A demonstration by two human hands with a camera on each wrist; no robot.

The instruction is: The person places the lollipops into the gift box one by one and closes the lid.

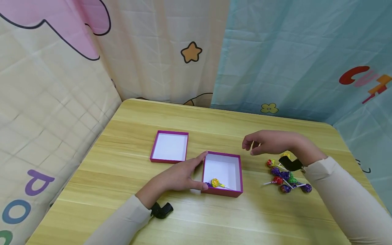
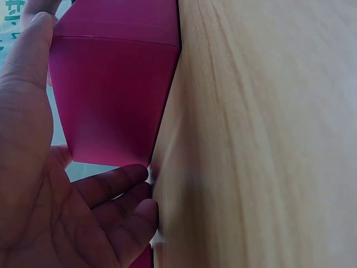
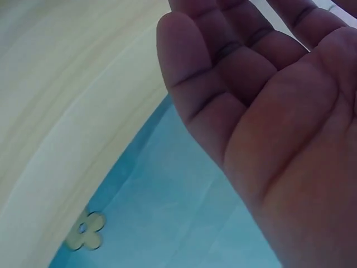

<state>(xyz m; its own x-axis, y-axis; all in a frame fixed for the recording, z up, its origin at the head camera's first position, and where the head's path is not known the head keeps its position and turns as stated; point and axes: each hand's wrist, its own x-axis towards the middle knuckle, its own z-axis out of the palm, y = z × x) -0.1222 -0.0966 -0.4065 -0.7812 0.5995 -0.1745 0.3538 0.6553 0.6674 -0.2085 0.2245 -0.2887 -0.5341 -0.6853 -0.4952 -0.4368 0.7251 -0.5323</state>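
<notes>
We judged the step in hand to be filling the magenta box (image 1: 222,172) at mid-table (image 1: 122,204) with lollipops (image 1: 286,177) from the pile to its right; one yellow lollipop (image 1: 215,183) already lay inside, and the next move called for reaching to the pile. Our left hand (image 1: 180,175) braced the box's left wall with straight fingers, while our right hand (image 1: 269,143) hovered empty and loosely curled above the table.

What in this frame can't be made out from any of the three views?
- Lollipop pile: head view, too small and tangled to count; the right wrist covers part.
- Box inside: head view, near wall hides all but a yellow lollipop; left wrist view shows only its outer wall.
- Right hand: right wrist view, fingertips cut off at the top edge.
</notes>
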